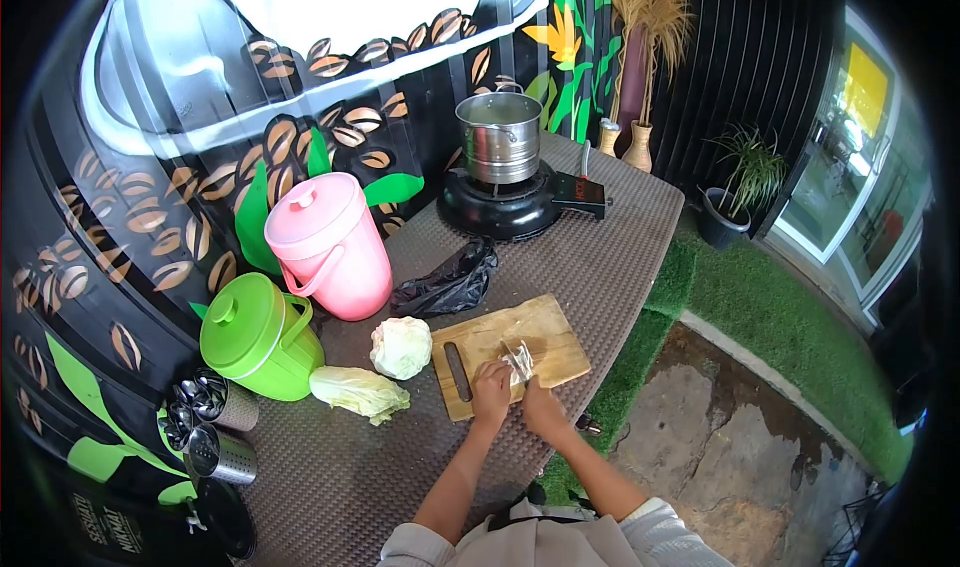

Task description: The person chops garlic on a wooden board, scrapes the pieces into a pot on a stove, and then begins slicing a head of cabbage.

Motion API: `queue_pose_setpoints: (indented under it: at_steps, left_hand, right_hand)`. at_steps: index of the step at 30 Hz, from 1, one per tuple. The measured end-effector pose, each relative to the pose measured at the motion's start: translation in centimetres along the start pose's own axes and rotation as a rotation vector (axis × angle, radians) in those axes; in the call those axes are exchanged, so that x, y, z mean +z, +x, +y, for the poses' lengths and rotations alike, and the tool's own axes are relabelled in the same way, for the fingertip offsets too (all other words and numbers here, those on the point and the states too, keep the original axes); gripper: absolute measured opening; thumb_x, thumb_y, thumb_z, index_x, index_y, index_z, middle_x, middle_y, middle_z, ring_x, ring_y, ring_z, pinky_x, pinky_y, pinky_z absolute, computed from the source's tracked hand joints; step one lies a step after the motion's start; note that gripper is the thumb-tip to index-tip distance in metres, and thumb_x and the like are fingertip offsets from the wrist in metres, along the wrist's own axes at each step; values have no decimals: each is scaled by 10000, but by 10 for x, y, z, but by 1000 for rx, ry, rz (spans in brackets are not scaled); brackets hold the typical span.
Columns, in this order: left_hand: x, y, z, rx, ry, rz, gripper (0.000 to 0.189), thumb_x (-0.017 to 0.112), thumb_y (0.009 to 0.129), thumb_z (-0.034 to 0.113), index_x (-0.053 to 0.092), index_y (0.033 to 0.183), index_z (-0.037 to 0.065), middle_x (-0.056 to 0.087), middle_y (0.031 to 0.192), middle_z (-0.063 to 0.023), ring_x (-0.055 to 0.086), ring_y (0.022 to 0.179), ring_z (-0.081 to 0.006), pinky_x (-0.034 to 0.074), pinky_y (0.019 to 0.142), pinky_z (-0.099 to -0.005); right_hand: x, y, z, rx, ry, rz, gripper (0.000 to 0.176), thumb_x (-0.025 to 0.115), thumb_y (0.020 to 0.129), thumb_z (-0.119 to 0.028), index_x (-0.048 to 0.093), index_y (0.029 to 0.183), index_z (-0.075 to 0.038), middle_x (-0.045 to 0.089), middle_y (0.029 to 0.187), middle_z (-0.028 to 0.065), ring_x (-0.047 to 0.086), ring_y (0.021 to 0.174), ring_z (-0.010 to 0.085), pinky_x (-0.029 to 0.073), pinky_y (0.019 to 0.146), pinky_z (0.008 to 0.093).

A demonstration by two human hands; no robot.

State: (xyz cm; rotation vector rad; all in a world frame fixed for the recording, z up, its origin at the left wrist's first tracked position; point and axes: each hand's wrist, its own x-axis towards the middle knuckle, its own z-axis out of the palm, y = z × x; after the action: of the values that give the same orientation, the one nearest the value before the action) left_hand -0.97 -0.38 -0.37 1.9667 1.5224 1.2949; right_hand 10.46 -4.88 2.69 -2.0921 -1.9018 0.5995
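A wooden cutting board lies near the table's right edge. On it, my right hand grips a knife, its blade pointing away from me over the board. Just left of the blade, my left hand is closed with curled fingers, pressing on a pale vegetable whose kind is hidden. Thin white slices lie around the blade. To the left of the board sit a round cabbage and a piece of napa cabbage. A black plastic bag is crumpled behind the board.
A steel pot stands on a black portable stove at the back. Pink and green lidded jugs line the left, with metal cutlery holders nearer me. The brown woven-pattern table ends close to my right hand.
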Motion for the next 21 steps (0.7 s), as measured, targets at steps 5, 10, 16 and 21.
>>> queue_pose_setpoints:
  at_steps: [5,10,16,21]
  left_hand:
    - [-2,0,1,31,-3,15,122,622,829,32,715,895,-11,673,979,-145,600,1009,-287,484,874,-376]
    - [-1,0,-2,12,-10,2,117,631,824,33,713,893,-14,672,982,-148,603,1006,-285,483,872,-378]
    - [0,1,-1,12,-17,8,114,632,825,26,711,893,-21,670,987,-153,602,1012,-287,483,869,-382]
    - [0,1,0,60,-17,51,118,618,817,17,702,886,-30,672,975,-151,604,997,-297,482,872,-374]
  right_hand:
    - [8,4,-9,84,74,-18,361,548,841,-78,407,1155,30,650,926,264,645,872,449,534,745,494]
    - [-6,24,-6,-31,21,-74,349,529,854,-87,392,1153,31,642,902,278,643,858,459,532,743,502]
    - [3,-8,-6,36,82,-50,316,527,858,-87,394,1120,28,628,881,312,645,862,450,530,739,514]
    - [1,2,-11,88,92,-48,261,477,891,-111,403,1108,14,633,879,296,648,836,436,527,694,524]
